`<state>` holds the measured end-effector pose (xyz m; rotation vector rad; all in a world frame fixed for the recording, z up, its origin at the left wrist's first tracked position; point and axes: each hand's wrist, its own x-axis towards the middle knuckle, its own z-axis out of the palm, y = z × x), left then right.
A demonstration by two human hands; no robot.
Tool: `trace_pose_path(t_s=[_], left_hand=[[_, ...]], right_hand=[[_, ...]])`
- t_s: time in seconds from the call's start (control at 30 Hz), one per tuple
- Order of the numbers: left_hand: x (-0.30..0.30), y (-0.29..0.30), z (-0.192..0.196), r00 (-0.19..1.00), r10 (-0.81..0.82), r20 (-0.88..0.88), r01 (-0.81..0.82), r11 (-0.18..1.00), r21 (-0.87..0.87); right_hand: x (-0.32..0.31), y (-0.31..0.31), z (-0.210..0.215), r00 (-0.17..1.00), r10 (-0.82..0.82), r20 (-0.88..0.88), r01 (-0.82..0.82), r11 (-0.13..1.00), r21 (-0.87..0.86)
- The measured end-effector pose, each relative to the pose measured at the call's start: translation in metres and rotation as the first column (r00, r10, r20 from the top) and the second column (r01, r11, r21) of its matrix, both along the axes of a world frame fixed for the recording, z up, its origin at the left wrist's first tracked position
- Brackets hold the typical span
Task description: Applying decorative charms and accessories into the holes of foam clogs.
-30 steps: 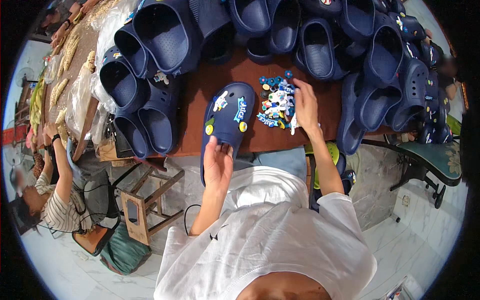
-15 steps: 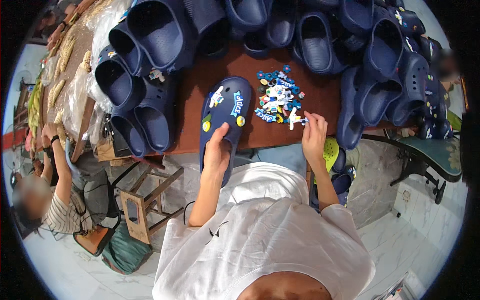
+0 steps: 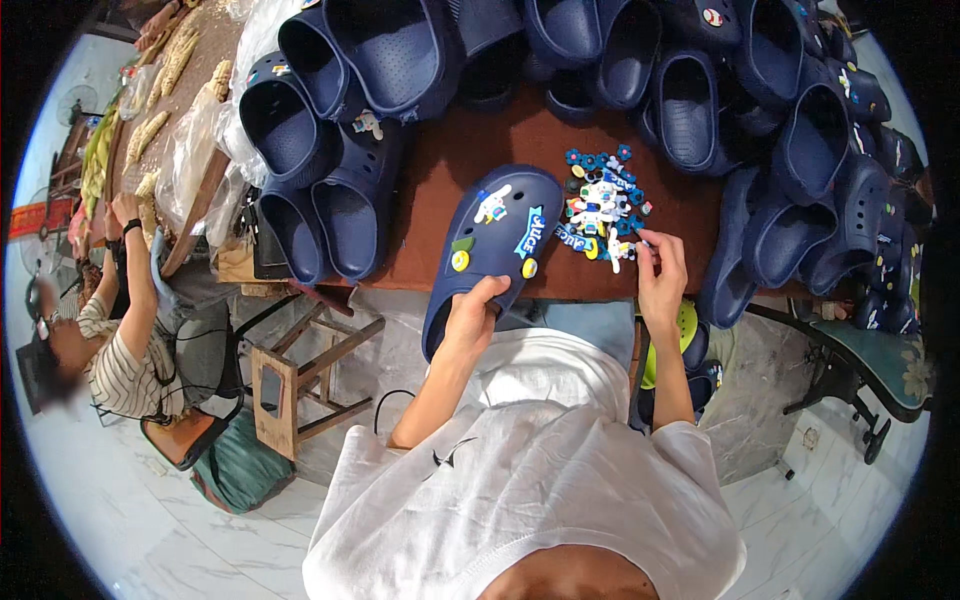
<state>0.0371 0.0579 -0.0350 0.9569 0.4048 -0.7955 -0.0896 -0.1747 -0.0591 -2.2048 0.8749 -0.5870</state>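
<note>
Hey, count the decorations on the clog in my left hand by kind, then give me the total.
White figure-shaped charm with coloured patches: 1
Light blue ribbon-shaped charm: 1
Round yellow charms: 2
Green leaf-shaped piece: 1
Total on the dark blue rubbery-looking clog: 5

- The table (image 3: 425, 225), topped in reddish brown, stretched across the upper middle of the frame, with its front edge running just above the centre.
- On its bare middle, right of centre, lay a small pile of charms (image 3: 603, 208): white figures, teal-blue flowers, and blue and yellow pieces, crowded together and overlapping.
- Navy clogs (image 3: 393, 58) were heaped along the top of the frame, many with their foot openings toward the camera.
- At the upper left, two lower clogs (image 3: 355, 232) stood side by side near the front edge.
- To the right, more clogs (image 3: 728, 262) leaned against one another.
</note>
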Motion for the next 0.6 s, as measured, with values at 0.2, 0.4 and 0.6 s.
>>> trace_pose_path(t_s=[0.2, 0.4, 0.6], left_hand=[[0.006, 0.006, -0.016, 0.998, -0.060, -0.008, 0.059, 0.994, -0.094], [0.006, 0.003, -0.010, 0.997, -0.063, -0.033, 0.059, 0.993, -0.107], [0.008, 0.001, -0.007, 0.999, -0.036, -0.034, 0.032, 0.992, -0.120]], right_hand=[[0.050, 0.026, 0.027, 0.938, 0.293, 0.184, -0.316, 0.943, 0.107], [0.086, 0.047, 0.032, 0.825, 0.554, 0.115, -0.539, 0.831, -0.136], [0.088, 0.050, 0.020, 0.818, 0.564, 0.116, -0.542, 0.822, -0.177]])
